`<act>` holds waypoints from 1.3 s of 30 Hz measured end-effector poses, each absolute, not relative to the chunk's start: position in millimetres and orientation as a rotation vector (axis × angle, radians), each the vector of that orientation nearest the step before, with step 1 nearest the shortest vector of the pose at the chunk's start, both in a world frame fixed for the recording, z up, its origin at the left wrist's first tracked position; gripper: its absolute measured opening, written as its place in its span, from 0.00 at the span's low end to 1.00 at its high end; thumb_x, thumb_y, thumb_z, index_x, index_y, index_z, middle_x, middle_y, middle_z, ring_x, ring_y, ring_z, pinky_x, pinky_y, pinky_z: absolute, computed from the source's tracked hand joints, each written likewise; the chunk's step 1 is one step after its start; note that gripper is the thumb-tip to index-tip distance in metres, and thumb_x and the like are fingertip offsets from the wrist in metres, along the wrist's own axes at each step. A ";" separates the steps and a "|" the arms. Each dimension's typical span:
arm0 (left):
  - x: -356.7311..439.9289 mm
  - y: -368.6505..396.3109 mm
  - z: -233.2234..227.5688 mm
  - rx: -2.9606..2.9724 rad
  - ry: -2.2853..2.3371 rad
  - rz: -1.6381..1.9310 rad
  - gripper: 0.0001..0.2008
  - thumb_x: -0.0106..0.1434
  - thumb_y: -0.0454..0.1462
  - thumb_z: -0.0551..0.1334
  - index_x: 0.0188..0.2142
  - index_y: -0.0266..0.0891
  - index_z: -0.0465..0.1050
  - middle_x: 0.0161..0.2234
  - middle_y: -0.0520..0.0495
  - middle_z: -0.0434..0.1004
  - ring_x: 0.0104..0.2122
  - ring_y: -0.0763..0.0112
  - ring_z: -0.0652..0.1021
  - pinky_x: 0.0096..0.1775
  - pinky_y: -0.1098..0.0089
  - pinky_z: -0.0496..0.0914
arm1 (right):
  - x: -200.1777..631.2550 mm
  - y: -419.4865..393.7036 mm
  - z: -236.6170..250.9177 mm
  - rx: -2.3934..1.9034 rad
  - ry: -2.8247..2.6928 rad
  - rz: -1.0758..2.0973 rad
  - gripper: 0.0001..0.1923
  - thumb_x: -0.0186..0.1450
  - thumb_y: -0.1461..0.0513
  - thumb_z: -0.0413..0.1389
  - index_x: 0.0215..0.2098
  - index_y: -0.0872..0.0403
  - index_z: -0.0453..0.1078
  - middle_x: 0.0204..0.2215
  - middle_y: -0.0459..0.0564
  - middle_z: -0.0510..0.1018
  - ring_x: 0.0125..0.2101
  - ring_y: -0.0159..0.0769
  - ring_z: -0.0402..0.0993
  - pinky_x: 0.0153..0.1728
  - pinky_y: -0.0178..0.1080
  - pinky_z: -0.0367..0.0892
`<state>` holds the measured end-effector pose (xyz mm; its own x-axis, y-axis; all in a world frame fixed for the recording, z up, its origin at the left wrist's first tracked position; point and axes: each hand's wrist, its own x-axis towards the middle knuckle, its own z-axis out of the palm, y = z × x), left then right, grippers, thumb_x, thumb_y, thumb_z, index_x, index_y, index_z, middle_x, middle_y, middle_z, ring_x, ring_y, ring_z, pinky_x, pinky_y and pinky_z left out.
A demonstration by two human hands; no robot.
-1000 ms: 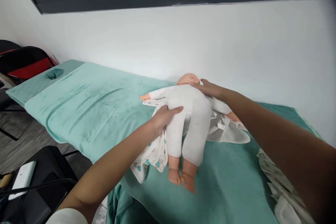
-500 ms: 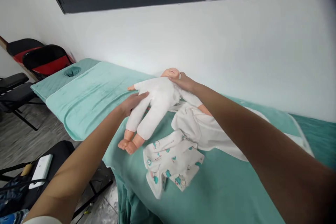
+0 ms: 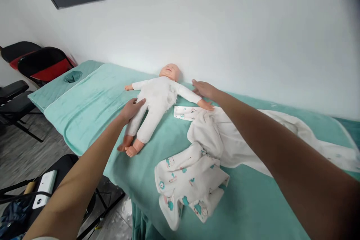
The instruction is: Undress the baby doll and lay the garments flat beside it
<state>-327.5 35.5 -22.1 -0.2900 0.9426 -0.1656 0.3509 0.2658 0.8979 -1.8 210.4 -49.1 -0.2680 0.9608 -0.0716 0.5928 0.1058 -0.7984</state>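
Printed baby garment [image 3: 188, 182] lay crumpled near on massage bed [image 3: 92, 101]. Left hand [image 3: 131, 109] rested flat, fingers together, on baby doll [image 3: 153, 101] leg. Right hand [image 3: 204, 89], fingers loosely extended, just beside doll's far-right arm.

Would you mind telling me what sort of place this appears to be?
Probably a massage or infant-care training room. A massage table draped in teal cloth has a face hole; a baby doll lies on it beside printed baby clothes, and folding chairs stand along the wall.
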 end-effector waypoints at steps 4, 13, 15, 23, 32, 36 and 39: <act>-302.5 14.9 -16.8 1.827 2.203 1.083 0.16 0.64 0.42 0.62 0.49 0.37 0.72 0.52 0.36 0.75 0.54 0.54 0.73 0.56 0.56 0.65 | 78.7 170.9 -47.5 -1.942 -2.262 0.763 0.33 0.70 0.40 0.41 0.40 0.57 0.75 0.43 0.62 0.82 0.44 0.51 0.79 0.48 0.47 0.70; -174.4 -87.9 -23.5 2.391 1.347 0.041 0.13 0.61 0.44 0.62 0.42 0.39 0.75 0.42 0.43 0.78 0.43 0.58 0.77 0.43 0.63 0.70 | 141.4 47.5 12.1 -1.839 -2.590 0.526 0.25 0.70 0.52 0.50 0.59 0.55 0.72 0.64 0.59 0.69 0.62 0.53 0.66 0.60 0.48 0.61; -152.8 -99.4 -12.6 2.538 1.302 0.241 0.10 0.63 0.39 0.60 0.43 0.40 0.75 0.47 0.41 0.76 0.49 0.56 0.75 0.48 0.60 0.70 | 137.7 15.6 36.6 -1.669 -2.558 0.550 0.24 0.70 0.52 0.49 0.59 0.52 0.72 0.62 0.55 0.72 0.61 0.51 0.67 0.60 0.48 0.61; -85.4 -123.2 53.2 2.959 1.077 0.870 0.11 0.64 0.32 0.58 0.46 0.43 0.73 0.51 0.43 0.74 0.53 0.59 0.73 0.57 0.55 0.65 | 134.9 -132.6 141.2 -1.039 -2.392 0.827 0.23 0.68 0.49 0.51 0.50 0.53 0.77 0.46 0.50 0.82 0.44 0.43 0.77 0.46 0.42 0.68; -65.5 -151.4 76.2 2.303 1.201 2.027 0.10 0.66 0.31 0.56 0.47 0.40 0.62 0.43 0.44 0.68 0.45 0.67 0.71 0.49 0.59 0.67 | 161.7 -182.4 114.4 -1.284 -2.100 1.427 0.31 0.60 0.44 0.63 0.56 0.50 0.71 0.47 0.55 0.81 0.41 0.49 0.79 0.37 0.45 0.77; -68.8 -179.3 67.4 2.364 1.066 1.764 0.17 0.67 0.38 0.59 0.55 0.42 0.61 0.50 0.43 0.67 0.53 0.61 0.70 0.57 0.53 0.66 | 118.9 -190.5 60.2 -1.090 -1.558 1.763 0.25 0.65 0.46 0.60 0.52 0.54 0.73 0.45 0.56 0.82 0.43 0.46 0.80 0.41 0.47 0.79; -93.0 -196.1 46.1 2.491 1.022 1.381 0.34 0.61 0.47 0.68 0.62 0.45 0.57 0.59 0.38 0.62 0.63 0.52 0.64 0.61 0.49 0.64 | 83.3 -191.7 34.0 -0.877 -1.291 1.783 0.24 0.66 0.48 0.59 0.55 0.52 0.71 0.47 0.54 0.82 0.45 0.44 0.80 0.45 0.47 0.78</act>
